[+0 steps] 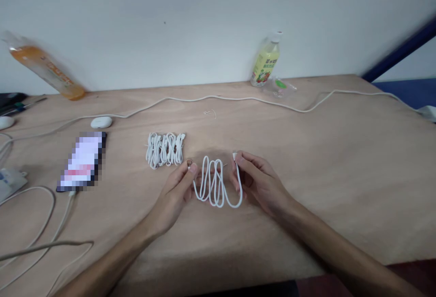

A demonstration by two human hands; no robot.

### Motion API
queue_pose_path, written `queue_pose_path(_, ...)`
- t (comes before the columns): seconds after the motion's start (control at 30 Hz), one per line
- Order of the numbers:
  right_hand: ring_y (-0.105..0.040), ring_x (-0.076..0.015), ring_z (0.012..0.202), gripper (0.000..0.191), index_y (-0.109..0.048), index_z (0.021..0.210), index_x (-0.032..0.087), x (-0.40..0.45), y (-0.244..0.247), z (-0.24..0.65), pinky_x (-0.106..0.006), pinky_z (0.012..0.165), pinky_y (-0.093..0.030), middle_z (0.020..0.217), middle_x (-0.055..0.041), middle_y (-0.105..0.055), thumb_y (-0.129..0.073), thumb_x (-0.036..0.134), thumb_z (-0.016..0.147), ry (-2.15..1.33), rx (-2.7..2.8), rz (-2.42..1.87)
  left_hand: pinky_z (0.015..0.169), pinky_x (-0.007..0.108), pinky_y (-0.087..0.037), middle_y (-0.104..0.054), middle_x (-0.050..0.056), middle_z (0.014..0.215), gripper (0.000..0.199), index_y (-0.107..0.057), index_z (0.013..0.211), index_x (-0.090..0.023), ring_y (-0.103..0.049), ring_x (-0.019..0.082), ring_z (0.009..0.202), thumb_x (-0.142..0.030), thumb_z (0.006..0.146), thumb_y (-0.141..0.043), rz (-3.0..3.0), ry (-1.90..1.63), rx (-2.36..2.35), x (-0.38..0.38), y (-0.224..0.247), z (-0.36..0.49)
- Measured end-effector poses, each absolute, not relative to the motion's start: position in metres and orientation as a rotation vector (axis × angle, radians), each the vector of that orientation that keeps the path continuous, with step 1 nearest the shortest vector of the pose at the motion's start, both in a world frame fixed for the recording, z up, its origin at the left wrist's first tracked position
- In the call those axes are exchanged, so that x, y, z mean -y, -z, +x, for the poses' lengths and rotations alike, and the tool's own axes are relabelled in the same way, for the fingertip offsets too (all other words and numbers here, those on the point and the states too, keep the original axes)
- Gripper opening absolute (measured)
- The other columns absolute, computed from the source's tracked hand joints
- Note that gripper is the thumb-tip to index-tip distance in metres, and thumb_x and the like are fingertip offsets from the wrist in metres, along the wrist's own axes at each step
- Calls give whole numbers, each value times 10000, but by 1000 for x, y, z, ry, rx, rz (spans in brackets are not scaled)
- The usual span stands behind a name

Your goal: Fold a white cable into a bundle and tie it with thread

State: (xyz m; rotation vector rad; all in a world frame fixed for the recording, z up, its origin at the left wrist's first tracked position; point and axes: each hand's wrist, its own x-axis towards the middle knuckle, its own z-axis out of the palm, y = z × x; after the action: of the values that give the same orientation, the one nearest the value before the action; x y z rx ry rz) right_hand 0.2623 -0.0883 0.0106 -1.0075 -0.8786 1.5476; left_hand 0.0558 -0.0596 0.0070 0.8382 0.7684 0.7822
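A white charging cable (218, 183) hangs in loose loops between my two hands, above the table. My left hand (179, 183) pinches one end, where a metal-coloured plug shows at the thumb. My right hand (260, 181) grips the other end by its white connector, with the thumb and index finger pressed together. The cable droops in a curve below the right hand. Just beyond my left hand lies a row of several bundled white cables (165, 150), side by side on the wood-toned table (327, 174).
A phone (81, 160) with a plugged-in cable and a white earbud case (101, 122) lie left. An orange drink bottle (47, 72) and a yellow one (265, 63) stand by the wall. A long white cord (211, 98) crosses the back; small white ties (211, 113) lie before it.
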Motion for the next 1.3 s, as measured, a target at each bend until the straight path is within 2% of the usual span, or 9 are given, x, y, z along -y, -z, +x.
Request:
queue_pose_path(0.2,-440,-83,433,457,-620,825,219,88,-13,261,-191,419,-381,549,58,-579,-746,645,934,-1503,864,-1099,847,426,-679,-798,113,1129,390,-623,951,-192,-787,297,1049,-511,925,-847,777,-814,-766,59,-7,56)
queue_pose_path(0.4,-303,-70,298,472,-590,886,236,90,-17,259,-166,298,-244,417,120,-461,-696,691,956,-1500,831,-1142,881,459,-678,-785,109,1192,365,-602,943,-201,-795,309,1079,-502,964,-807,778,-783,-712,59,-11,54)
queue_pose_path(0.5,-300,-70,300,480,-587,888,237,89,-16,259,-159,284,-257,419,125,-455,-710,698,944,-1503,831,-1133,873,458,-682,-786,109,1200,376,-593,932,-201,-797,312,1076,-499,953,-822,762,-778,-700,59,-12,54)
queue_pose_path(0.63,-379,-75,329,454,-569,884,240,89,-12,258,-157,315,-332,458,107,-517,-703,666,964,-1561,831,-1072,876,453,-682,-794,104,1174,369,-614,922,-192,-796,304,1064,-482,941,-841,746,-808,-688,57,-12,56)
queue_pose_path(0.83,-509,-92,450,421,-602,909,231,90,-6,259,-171,374,-403,621,61,-622,-736,627,961,-1625,899,-1035,886,420,-671,-793,80,1060,392,-588,821,-190,-785,282,1041,-454,936,-854,769,-867,-673,57,-19,61)
queue_pose_path(1.03,-544,-89,580,438,-727,854,190,88,-4,261,-189,468,-390,772,-8,-684,-707,602,1001,-1525,1111,-1035,830,347,-649,-675,-9,795,382,-632,810,-195,-745,201,848,-473,907,-877,838,-887,-708,56,-10,58)
queue_pose_path(1.17,-511,-113,626,381,-816,884,218,89,-5,264,-212,490,-379,792,-17,-669,-681,539,1037,-1413,1260,-1078,759,312,-617,-721,26,870,384,-694,853,-184,-726,195,841,-536,948,-813,946,-830,-773,56,-4,54)
queue_pose_path(1.23,-573,-156,750,346,-850,928,252,89,-6,266,-225,524,-421,887,-44,-696,-681,534,1038,-1333,1333,-1104,744,297,-599,-754,49,912,387,-738,888,-179,-721,196,853,-554,967,-784,1011,-818,-788,57,-3,52)
queue_pose_path(1.3,-626,-205,950,318,-870,957,283,89,-7,267,-256,634,-510,1052,-72,-717,-695,539,1029,-1240,1378,-1128,775,299,-595,-774,58,935,383,-785,937,-179,-719,194,865,-557,990,-755,1072,-813,-795,57,-1,50)
